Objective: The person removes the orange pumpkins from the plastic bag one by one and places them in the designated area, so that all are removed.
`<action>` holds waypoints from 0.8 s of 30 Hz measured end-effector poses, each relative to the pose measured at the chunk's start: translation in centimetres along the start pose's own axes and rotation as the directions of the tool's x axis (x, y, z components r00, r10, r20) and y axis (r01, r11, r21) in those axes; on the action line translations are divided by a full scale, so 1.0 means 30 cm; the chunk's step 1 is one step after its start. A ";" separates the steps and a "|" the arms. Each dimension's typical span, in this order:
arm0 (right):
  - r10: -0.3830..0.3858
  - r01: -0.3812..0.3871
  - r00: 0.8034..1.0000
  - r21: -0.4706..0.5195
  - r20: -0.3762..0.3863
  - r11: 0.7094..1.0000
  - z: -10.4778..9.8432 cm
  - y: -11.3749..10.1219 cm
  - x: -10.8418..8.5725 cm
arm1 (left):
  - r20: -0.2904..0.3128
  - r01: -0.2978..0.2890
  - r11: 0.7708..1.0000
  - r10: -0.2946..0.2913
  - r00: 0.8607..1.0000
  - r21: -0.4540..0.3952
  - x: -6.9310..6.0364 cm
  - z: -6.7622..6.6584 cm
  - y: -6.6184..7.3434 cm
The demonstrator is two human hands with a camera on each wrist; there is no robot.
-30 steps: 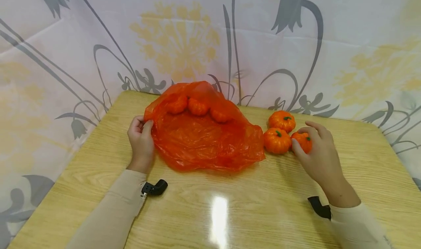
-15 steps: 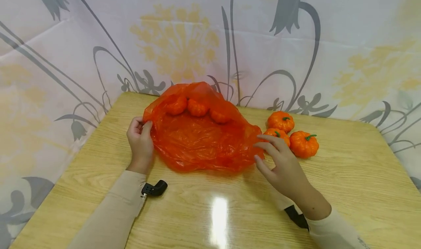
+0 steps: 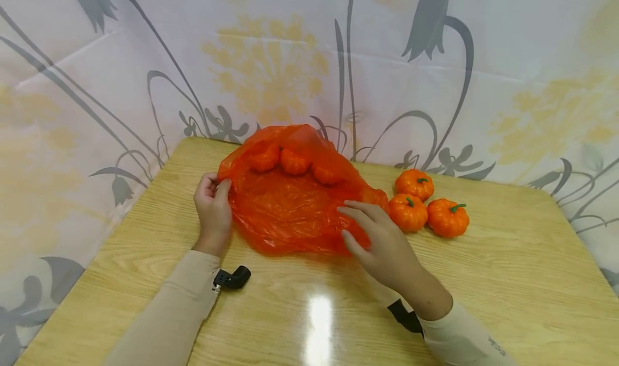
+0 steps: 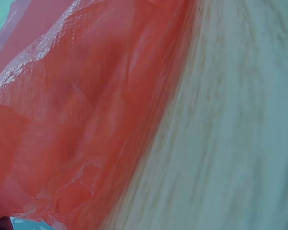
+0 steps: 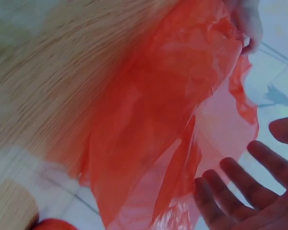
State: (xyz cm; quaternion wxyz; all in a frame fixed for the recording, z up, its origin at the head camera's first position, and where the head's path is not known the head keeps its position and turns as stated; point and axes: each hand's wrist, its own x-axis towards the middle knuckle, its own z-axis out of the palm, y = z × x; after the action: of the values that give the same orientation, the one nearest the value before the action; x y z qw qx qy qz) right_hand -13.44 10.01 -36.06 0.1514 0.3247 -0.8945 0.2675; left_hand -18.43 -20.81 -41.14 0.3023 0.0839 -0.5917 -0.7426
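A thin, see-through orange bag point(image 3: 285, 205) lies on the table, with small orange pumpkins point(image 3: 294, 162) showing in its far part. My left hand point(image 3: 214, 210) pinches the bag's left edge between thumb and fingers. Over the bag's right part is my right hand point(image 3: 387, 248), its fingers spread and holding nothing; in the right wrist view the fingers point(image 5: 252, 184) are apart beside the bag point(image 5: 149, 110). The left wrist view shows the bag point(image 4: 86, 105) close up, without the left hand's grip.
Three orange pumpkins with green stems, one at the back point(image 3: 414, 185), one at the left point(image 3: 408, 213) and one at the right point(image 3: 447, 218), sit close together right of the bag. Behind the wooden table point(image 3: 512, 258) hangs a flowered cloth point(image 3: 290, 49).
My right hand has left the rightmost pumpkin and moved left over the bag, its fingers spread. That pumpkin stays on the table. My left hand keeps its hold on the bag's edge.
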 end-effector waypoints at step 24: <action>0.128 -0.047 0.957 -0.297 0.261 0.954 0.003 0.114 0.341 | 0.008 -0.004 1.000 0.003 1.000 0.030 0.001 0.000 -0.001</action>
State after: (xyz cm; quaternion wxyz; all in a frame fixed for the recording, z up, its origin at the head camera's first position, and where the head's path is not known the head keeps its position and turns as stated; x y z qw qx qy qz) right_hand -23.31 7.06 -32.90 0.0582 0.2930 -0.9498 0.0928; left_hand -18.46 -20.81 -41.17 0.3000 0.0844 -0.6042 -0.7334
